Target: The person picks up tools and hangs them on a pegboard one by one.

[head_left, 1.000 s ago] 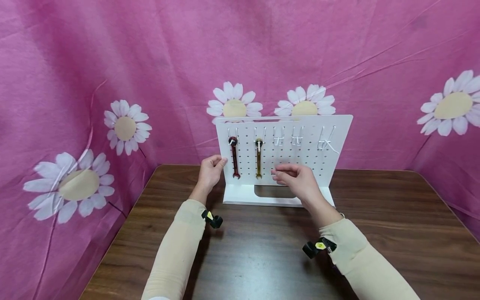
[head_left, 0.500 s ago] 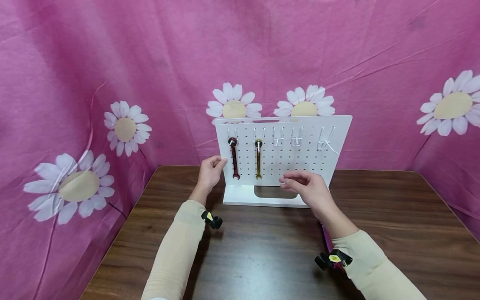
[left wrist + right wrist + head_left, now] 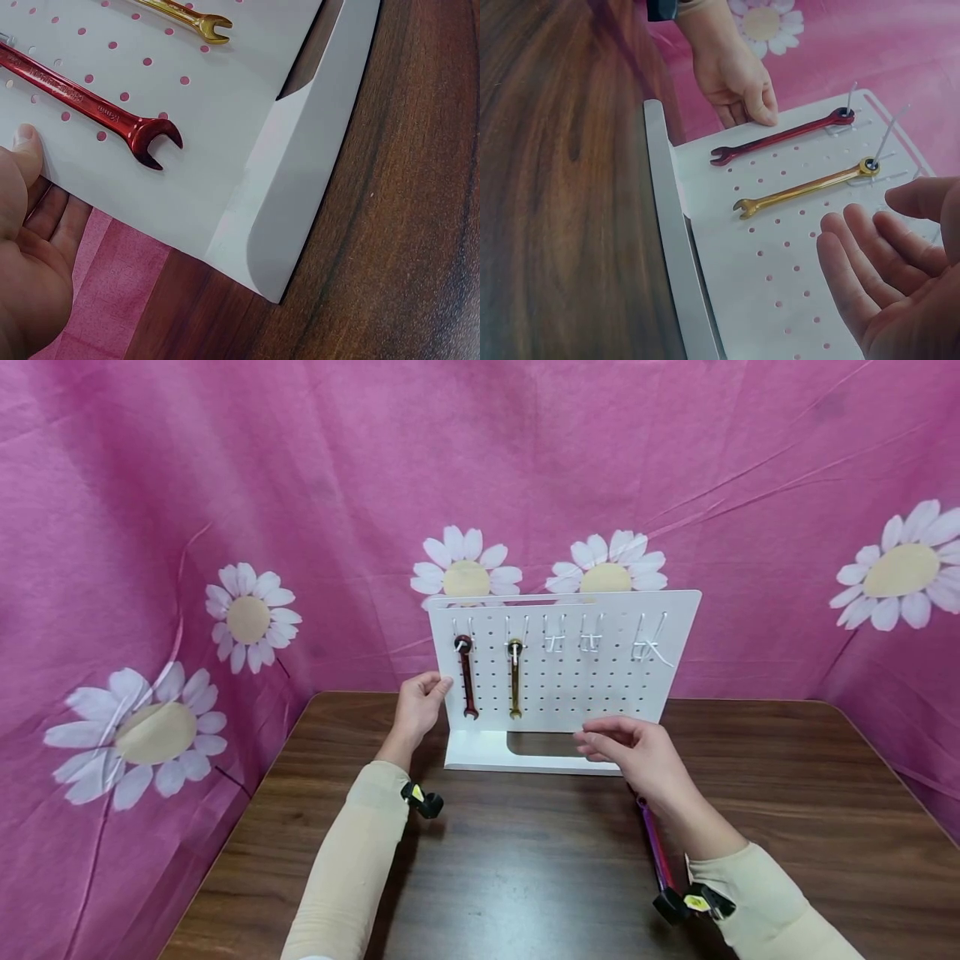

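My left hand (image 3: 420,710) holds the left edge of a white pegboard stand (image 3: 562,693), thumb on the front and fingers behind, as the left wrist view (image 3: 34,247) shows. A red wrench (image 3: 468,681) and a gold wrench (image 3: 515,681) hang from hooks on the board's left half, jaws down. My right hand (image 3: 637,752) hovers before the board's lower right, fingers loosely bent and holding nothing. Below the right forearm lie a purple wrench (image 3: 649,831) and a red one (image 3: 663,864), partly hidden by the arm.
Wire hooks (image 3: 555,635) without tools are fixed along the board's upper middle and right. The stand's foot (image 3: 480,756) has a cut-out. It stands on a dark wooden table (image 3: 495,860). Behind hangs a pink curtain (image 3: 375,485) with daisies.
My right hand has drawn back from the board, moving right and toward me, which brings the purple and red wrenches on the table into view. The left hand stays at the board's edge.
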`<state>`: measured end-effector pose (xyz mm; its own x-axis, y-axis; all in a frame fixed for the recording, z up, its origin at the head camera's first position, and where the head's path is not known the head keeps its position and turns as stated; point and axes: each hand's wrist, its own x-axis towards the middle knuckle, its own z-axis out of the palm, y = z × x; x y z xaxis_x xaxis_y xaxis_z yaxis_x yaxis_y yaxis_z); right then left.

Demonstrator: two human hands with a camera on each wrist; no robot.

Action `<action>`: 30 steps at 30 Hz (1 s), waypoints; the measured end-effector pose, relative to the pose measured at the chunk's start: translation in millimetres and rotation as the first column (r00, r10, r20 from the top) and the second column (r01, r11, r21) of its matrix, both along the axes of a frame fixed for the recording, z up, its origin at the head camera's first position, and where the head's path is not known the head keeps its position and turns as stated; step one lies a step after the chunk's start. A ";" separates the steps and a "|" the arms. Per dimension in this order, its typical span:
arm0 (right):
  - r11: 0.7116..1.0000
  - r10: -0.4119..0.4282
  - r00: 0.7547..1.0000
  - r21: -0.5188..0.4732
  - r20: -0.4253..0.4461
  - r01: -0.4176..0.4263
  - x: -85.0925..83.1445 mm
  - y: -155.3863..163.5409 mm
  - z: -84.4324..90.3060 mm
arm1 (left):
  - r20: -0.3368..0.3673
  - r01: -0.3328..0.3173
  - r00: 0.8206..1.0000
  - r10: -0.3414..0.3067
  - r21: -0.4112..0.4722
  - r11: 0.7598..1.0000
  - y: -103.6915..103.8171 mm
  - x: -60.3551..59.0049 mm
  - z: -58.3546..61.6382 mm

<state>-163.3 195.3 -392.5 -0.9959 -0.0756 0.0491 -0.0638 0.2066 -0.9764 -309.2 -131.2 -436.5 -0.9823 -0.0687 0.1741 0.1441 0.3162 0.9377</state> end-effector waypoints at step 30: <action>0.999 -0.012 0.999 -0.031 0.040 0.013 30.6 34.1 -16.2 | -0.032 0.013 0.999 -0.013 0.024 1.000 -1.2 -1.8 -3.7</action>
<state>-132.8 229.5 -408.7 -0.9980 -0.0623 0.0119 -0.0227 0.1761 -0.9841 -311.0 -132.5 -440.1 -0.9772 -0.0606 0.2036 0.1777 0.2917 0.9399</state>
